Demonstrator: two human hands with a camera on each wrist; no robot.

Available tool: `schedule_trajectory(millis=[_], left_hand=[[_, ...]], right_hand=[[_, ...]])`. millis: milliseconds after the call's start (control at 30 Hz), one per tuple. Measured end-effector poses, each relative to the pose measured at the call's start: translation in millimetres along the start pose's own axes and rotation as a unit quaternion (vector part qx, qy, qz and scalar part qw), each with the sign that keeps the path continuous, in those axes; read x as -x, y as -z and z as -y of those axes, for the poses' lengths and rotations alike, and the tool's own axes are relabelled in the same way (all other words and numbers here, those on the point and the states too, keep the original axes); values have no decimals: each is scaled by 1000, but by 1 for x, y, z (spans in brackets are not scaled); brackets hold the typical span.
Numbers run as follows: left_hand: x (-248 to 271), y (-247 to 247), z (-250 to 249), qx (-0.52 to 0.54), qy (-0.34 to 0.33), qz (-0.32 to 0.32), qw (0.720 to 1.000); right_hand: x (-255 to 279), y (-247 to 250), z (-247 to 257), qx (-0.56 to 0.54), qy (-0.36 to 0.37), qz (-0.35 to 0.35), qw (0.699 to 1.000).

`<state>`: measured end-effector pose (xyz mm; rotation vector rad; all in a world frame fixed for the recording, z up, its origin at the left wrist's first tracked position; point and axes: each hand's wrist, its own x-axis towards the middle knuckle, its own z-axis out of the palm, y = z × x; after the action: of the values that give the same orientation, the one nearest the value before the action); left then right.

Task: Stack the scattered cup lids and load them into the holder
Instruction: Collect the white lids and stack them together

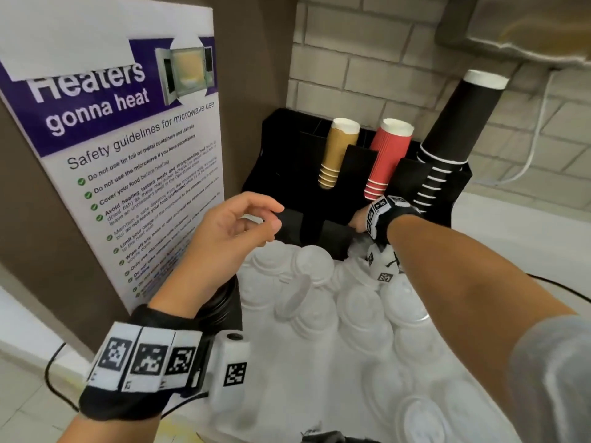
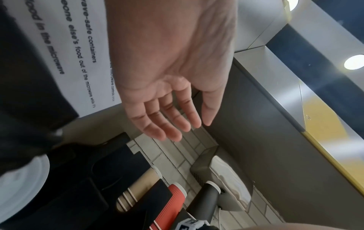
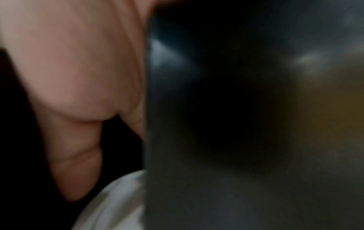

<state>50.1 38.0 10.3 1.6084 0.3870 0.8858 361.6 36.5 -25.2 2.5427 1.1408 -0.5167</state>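
Several white cup lids (image 1: 315,260) lie scattered and partly stacked on the white counter in front of the black holder (image 1: 287,148). My left hand (image 1: 271,219) hovers above the lids, before the holder's lower left slot, fingers relaxed and holding nothing; the left wrist view shows the left hand (image 2: 169,123) with fingers nearly straight and one white lid (image 2: 21,186) below. My right hand (image 1: 359,220) reaches into a lower slot of the holder, its fingers hidden. In the blurred right wrist view a thumb (image 3: 74,155) lies beside the dark holder wall (image 3: 216,124), with a white lid (image 3: 114,202) just under it.
The holder's upper slots carry gold cups (image 1: 335,151), red cups (image 1: 387,158) and a tall stack of black cups (image 1: 454,129). A microwave safety poster (image 1: 128,155) stands close on the left. A dark ribbed stack (image 1: 224,302) sits under my left wrist. A brick wall is behind.
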Motion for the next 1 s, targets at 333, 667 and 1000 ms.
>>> schedule_trajectory(millis=[333,667,1000], left_hand=[[2,-1,3,-10,4,5,1000],[2,-13,5,-2,3,25,1000],[1,-38,4,62,52,16,997]], right_hand=[[6,-5,-8,-12,10,-44,999],[27,5,-23,71,42,-198,977],[187,26,-4,-485,193,-175,835]])
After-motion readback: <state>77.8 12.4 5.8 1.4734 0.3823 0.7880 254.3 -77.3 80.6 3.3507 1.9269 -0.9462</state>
